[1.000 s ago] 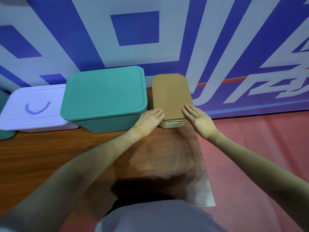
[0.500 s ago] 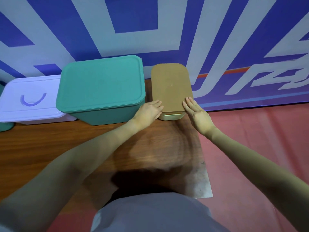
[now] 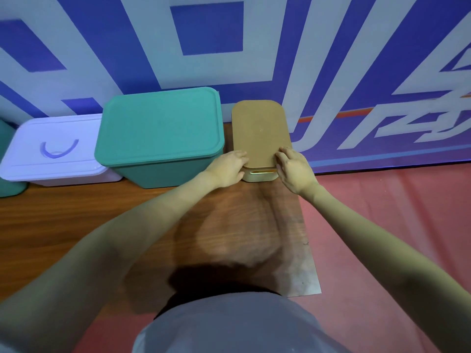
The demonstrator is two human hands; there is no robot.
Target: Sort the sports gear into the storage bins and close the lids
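A small cream bin [image 3: 260, 175] with a flat brown lid [image 3: 260, 131] stands against the wall on the right. My left hand [image 3: 228, 167] grips the lid's near left corner, and my right hand [image 3: 295, 169] grips its near right corner, fingers curled over the edge. The lid lies flat on the bin. To its left stands a large teal bin [image 3: 153, 171] with its teal lid [image 3: 159, 126] on. Further left is a white bin [image 3: 54, 149] with a purple handle, lid on. No sports gear is in sight.
A wooden board [image 3: 76, 225] carries the bins; red floor mat [image 3: 382, 225] lies to the right. A blue and white patterned wall [image 3: 254, 47] rises right behind the bins. Part of another teal bin [image 3: 7, 159] shows at the far left edge.
Both hands have slid back to the lid's near corners and their fingers have curled from flat onto the edge. The bins have not moved.
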